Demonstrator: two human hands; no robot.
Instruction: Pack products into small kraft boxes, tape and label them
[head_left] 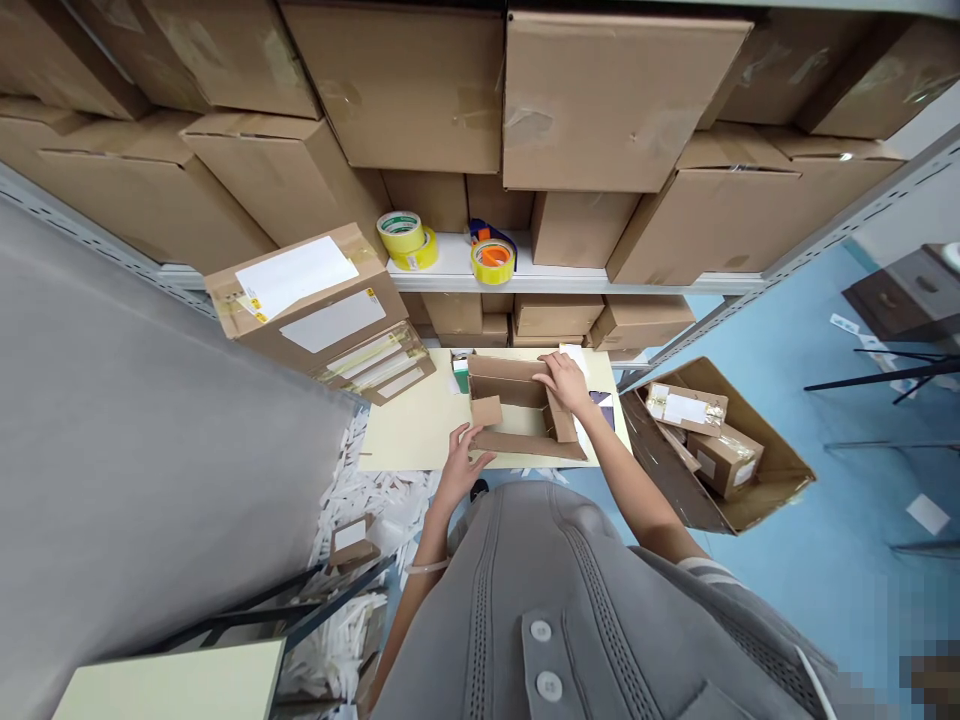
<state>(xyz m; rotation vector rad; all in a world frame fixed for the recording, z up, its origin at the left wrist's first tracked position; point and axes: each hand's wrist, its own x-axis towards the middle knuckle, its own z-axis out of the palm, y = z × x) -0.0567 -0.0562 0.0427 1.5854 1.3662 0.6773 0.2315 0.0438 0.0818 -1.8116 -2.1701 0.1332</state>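
Note:
On the pale yellow tabletop (405, 430) an unfolded cardboard box (517, 441) stands open, its flaps spread and the tabletop visible through the middle. My left hand (459, 468) is at the box's near left corner, thumb and fingers curved around the cardboard edge. With my right hand (566, 382) I grip the far right corner, thumb on the inner side and fingers over the rim. A small green and white box (460, 374) lies just behind the left end. Beside the right end sits a dark purple item (602, 408), partly hidden by my forearm.
Yellow tape rolls (407, 240) and a tape dispenser (493, 258) sit on the shelf (551, 277) among cardboard boxes. Labelled parcels (322, 310) are stacked left. A large open carton (772, 480) with parcels stands right. Paper scraps (390, 500) cover the floor at left.

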